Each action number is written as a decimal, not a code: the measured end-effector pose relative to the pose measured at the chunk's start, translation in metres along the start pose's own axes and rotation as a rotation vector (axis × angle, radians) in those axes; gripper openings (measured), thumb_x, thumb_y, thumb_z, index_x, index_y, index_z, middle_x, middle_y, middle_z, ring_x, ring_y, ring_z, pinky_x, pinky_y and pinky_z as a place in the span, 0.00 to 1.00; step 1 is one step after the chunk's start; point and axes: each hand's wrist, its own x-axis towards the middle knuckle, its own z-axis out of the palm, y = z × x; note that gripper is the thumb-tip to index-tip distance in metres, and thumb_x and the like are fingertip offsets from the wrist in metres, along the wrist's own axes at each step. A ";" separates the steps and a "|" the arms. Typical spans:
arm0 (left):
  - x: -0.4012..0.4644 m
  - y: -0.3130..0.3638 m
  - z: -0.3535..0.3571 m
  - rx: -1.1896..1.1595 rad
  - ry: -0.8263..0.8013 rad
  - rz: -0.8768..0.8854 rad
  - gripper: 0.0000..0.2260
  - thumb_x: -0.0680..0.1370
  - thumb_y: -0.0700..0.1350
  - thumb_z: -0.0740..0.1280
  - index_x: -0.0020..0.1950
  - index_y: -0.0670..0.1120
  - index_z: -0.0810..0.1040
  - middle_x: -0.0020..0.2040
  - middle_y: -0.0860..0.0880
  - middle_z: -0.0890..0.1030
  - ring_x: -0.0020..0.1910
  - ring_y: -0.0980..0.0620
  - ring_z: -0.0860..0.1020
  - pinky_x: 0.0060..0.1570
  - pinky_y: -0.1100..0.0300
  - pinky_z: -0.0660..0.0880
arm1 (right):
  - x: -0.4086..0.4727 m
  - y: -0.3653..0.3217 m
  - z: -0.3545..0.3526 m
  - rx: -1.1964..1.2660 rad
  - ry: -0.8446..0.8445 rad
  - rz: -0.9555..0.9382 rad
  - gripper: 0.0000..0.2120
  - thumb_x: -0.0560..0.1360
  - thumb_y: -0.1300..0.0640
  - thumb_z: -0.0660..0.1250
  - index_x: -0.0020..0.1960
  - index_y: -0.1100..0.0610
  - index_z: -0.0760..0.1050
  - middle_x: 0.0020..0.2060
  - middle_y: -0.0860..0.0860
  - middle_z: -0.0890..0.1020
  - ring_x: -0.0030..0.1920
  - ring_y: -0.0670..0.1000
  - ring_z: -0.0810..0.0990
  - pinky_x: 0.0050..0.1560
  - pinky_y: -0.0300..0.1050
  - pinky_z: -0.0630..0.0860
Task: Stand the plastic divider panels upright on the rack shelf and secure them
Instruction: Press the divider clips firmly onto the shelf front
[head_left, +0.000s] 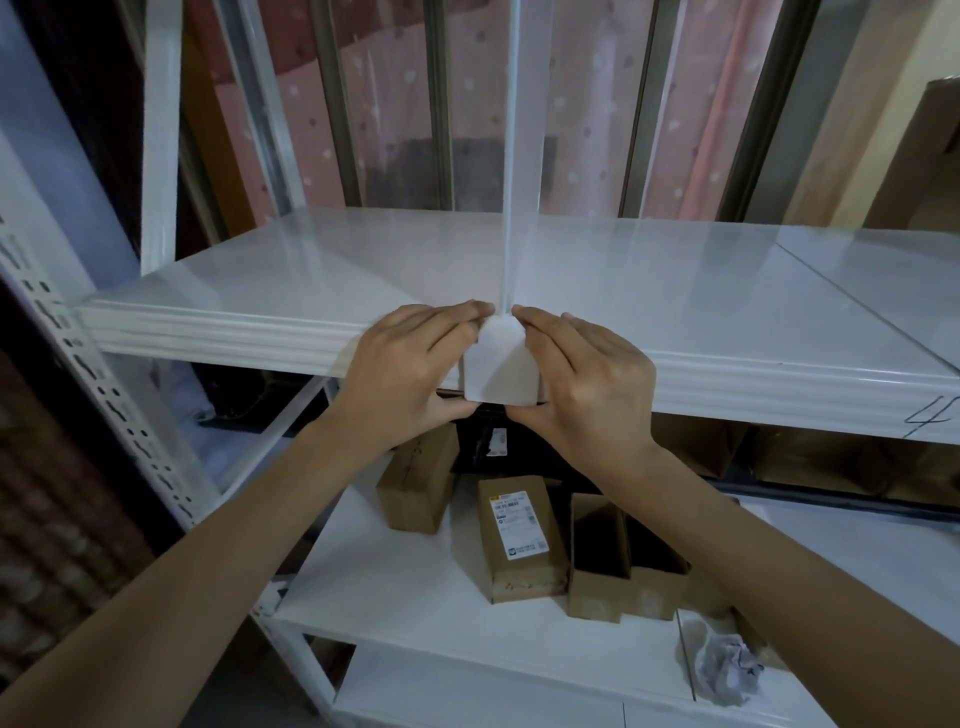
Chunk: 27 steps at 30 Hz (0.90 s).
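2 hands, L (410, 371) & R (587, 384), pinching 1 white clip (500, 366) (shelf (260, 291) edge), 1 upright divider panel (519, 156)

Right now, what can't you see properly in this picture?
- Head view: the white clip's sides, covered by the left hand and right hand.
- The divider panel's top, cut off by the picture's edge.
- The box label, print too small.

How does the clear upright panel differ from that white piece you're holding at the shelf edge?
The divider panel is see-through and stands tall; the white clip is opaque and squat. The panel rises above the shelf; the clip wraps its front edge, held by the left hand and right hand. Both look plastic.
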 end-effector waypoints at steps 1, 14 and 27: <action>0.000 -0.001 -0.001 -0.002 -0.014 -0.004 0.22 0.66 0.51 0.74 0.52 0.36 0.80 0.59 0.43 0.81 0.52 0.47 0.81 0.52 0.56 0.75 | 0.001 -0.001 0.001 0.004 0.000 -0.001 0.21 0.63 0.52 0.78 0.52 0.63 0.82 0.53 0.54 0.84 0.48 0.53 0.85 0.53 0.44 0.78; -0.001 -0.004 -0.010 -0.032 -0.112 -0.038 0.30 0.60 0.46 0.81 0.56 0.34 0.77 0.56 0.40 0.81 0.46 0.43 0.82 0.41 0.57 0.80 | 0.005 -0.014 0.004 -0.027 -0.010 0.020 0.24 0.60 0.52 0.80 0.52 0.62 0.82 0.54 0.53 0.84 0.49 0.52 0.85 0.54 0.45 0.78; -0.001 -0.006 -0.012 -0.059 -0.123 -0.053 0.32 0.60 0.44 0.80 0.59 0.35 0.74 0.54 0.41 0.80 0.42 0.44 0.81 0.37 0.61 0.76 | 0.007 -0.018 0.009 -0.050 0.030 0.036 0.20 0.62 0.53 0.77 0.52 0.61 0.83 0.53 0.52 0.85 0.48 0.52 0.85 0.51 0.45 0.78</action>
